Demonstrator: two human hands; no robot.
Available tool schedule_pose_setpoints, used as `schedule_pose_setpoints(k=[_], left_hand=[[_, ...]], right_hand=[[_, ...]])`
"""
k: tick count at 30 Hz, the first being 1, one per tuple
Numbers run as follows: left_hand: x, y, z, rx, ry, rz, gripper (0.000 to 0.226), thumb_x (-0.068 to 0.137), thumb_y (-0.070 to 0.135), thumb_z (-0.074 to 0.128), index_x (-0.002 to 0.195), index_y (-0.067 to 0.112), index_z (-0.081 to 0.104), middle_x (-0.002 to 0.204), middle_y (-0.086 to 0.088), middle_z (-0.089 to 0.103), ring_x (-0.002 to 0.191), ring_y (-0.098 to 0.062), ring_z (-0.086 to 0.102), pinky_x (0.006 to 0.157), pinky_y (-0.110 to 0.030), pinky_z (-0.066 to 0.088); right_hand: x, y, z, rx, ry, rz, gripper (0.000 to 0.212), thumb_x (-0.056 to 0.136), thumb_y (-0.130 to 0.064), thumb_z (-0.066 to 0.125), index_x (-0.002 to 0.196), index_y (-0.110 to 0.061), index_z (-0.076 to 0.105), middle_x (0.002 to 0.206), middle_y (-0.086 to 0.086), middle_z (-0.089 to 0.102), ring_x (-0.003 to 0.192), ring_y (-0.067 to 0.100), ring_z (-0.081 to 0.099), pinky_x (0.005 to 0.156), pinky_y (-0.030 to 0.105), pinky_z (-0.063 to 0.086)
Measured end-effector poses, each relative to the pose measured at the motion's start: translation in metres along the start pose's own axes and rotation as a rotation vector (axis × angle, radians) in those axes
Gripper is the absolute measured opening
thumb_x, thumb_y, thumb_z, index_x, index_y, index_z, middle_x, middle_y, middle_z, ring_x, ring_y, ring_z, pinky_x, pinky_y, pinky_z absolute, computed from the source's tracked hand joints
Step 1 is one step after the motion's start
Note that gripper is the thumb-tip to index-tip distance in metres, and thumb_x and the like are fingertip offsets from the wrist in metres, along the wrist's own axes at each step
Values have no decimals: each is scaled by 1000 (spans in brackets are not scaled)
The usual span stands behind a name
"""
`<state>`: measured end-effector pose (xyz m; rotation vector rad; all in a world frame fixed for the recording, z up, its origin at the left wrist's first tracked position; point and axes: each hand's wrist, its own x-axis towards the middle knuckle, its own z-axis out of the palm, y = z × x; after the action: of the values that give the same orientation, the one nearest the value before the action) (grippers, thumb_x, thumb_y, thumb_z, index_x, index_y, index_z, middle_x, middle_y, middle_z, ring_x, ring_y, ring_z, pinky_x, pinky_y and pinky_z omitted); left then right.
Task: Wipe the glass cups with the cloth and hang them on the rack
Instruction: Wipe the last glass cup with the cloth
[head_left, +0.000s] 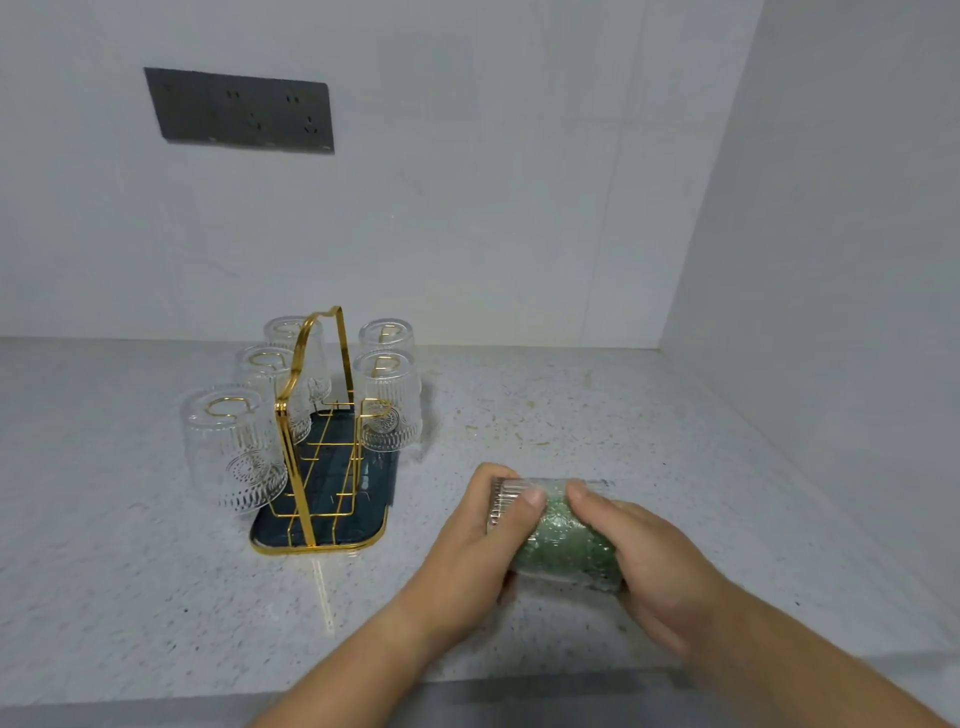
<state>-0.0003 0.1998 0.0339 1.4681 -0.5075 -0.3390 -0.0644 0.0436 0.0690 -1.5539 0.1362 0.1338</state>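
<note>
On the speckled grey countertop (571, 415), a gold wire rack (311, 415) carries five upturned cups (228, 447). Left hand (478, 535) and right hand (654, 551) grip a sixth ribbed clear glass cup (511, 501), a green cloth (566, 545) packed inside. Wiping seems underway; next, withdraw the cloth and hang it.

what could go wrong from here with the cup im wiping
1. The cup lies sideways, gripped only by the left hand and right hand; the glass might slip and strike the hard counter.
2. The cloth is packed inside the cup; forceful twisting could wrench it from the grip.
3. The rack already carries five hung cups close together, so hanging this one may knock a neighbour.
</note>
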Motion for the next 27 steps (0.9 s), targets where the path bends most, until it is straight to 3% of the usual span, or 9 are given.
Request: schedule_pose_setpoints(k=[4,8,11,14,16,18,22,25,27], left_hand=[[6,3,0,-191,99,-206,56,85,66,64,97,12,60,69,-8,54,48,-16,44,44,-22,26],[6,10,-4,-327,-83,-490,64,80,73,67,101,13,70,73,-15,57,51,-18,42,49,-23,21],[2,19,-7,-307,-183,-524,61,90,72,52,82,14,69,56,-2,54,40,-11,42,39,-18,24],[-1,14,-9,-263,-220,-346,71,86,75,62,110,8,67,69,-5,64,51,-16,56,46,-24,42],[-5,8,-11,-174,-145,-158,69,76,63,77,118,12,62,86,-4,67,64,-17,60,50,-28,48],[-7,3,-10,-79,-84,-24,56,75,54,76,112,15,62,84,1,65,68,-16,59,50,-27,48],[-2,8,-4,-190,-31,-149,49,81,60,72,88,12,64,65,-5,61,46,-18,53,40,-24,40],[1,24,-5,-287,-143,-485,49,83,61,66,76,12,70,51,-5,59,34,-14,51,32,-17,34],[1,27,-8,-258,-235,-596,59,85,69,57,88,11,73,58,-9,64,36,-15,56,32,-15,35]], right_hand=[[-10,3,4,-418,-124,-297,45,100,-52,47,109,-16,73,105,9,75,99,31,69,95,51,52],[-12,5,-2,-1191,-153,-591,34,96,-61,43,124,-52,61,130,-30,58,127,-2,42,112,30,28],[-13,0,-3,-1078,-108,-584,21,102,-44,48,108,-50,67,110,-32,65,112,-6,52,100,21,36],[-17,-14,-2,-543,-149,-344,34,108,-20,48,87,-34,72,78,-30,72,78,-9,68,71,8,48],[-16,-10,-4,-233,-74,-147,26,101,-37,56,98,-21,77,90,-10,80,86,5,76,80,19,56],[-13,0,-6,-77,-23,-4,58,85,-66,66,115,-17,74,107,5,79,103,24,75,97,42,56],[-21,1,-4,-464,-128,-315,61,96,-69,37,105,-20,72,88,-17,72,82,2,66,75,26,51],[-22,1,-8,-1179,-168,-757,40,102,-59,36,117,-39,67,116,-36,60,114,-11,50,102,26,36],[-16,4,-15,-1260,-129,-773,26,104,-51,41,104,-45,67,107,-35,62,109,-13,49,105,33,33]])
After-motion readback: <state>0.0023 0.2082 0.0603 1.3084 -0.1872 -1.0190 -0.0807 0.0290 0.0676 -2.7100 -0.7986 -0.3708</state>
